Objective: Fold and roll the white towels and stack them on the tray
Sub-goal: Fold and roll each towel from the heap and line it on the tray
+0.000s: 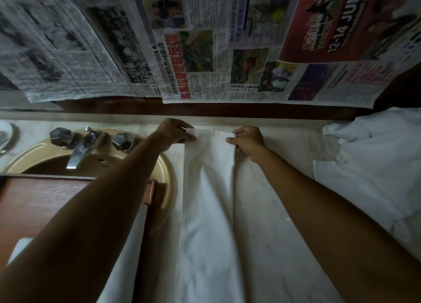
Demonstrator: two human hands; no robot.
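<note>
Over on the left the wooden tray (45,200) sits across the sink (164,166), ready for rolls. In the centre, the left hand (169,132) and right hand (247,141) each pinch a far corner of the folded towel (207,200), a long strip on the table (273,200), likely to start a tight, even roll. At right, unfolded towels (376,154) wait heaped.

Dim washroom: newspaper sheets (205,41) covering the wall, dark wooden ledge (227,108) beneath, pale marble table (284,189), beige sink (164,166) with chrome faucet (79,148).
</note>
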